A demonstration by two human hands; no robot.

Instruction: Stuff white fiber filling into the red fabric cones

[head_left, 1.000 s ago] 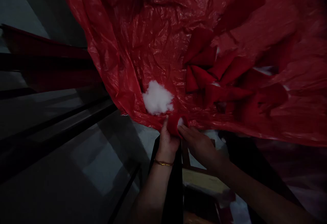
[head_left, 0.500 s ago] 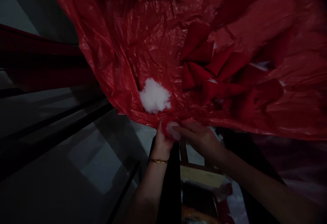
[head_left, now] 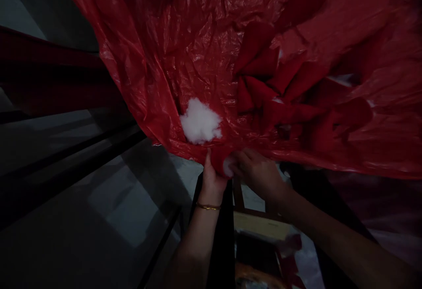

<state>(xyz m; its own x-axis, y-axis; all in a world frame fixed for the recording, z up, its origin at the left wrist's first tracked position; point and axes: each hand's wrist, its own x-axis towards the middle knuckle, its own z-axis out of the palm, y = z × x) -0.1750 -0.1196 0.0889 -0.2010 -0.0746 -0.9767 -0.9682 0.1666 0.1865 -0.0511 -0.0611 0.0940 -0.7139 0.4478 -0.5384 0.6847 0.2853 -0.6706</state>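
Note:
My left hand [head_left: 212, 178], with a thin gold bangle [head_left: 208, 206] at its wrist, is wrapped round a small red fabric piece [head_left: 220, 160] at the near edge of the red plastic sheet. White fluffy stuffing [head_left: 228, 166] shows at the open end of that piece. My right hand [head_left: 259, 170] has its fingers closed at this end, pinching the stuffing against the opening. Just beyond my left hand, a loose clump of white stuffing [head_left: 201, 122] lies on the sheet. Dim light hides the fingertips in part.
A crumpled red plastic sheet [head_left: 194, 38] spreads over the surface ahead. Several red fabric pieces [head_left: 290, 108], some with white showing at their ends, lie in a heap on the right. Below stand a wooden frame [head_left: 260, 224] and dark bars [head_left: 72, 174] at left.
My right hand's fingers have curled in from a more stretched pose to the opening of the fabric piece. That piece has turned slightly to the right in my left hand.

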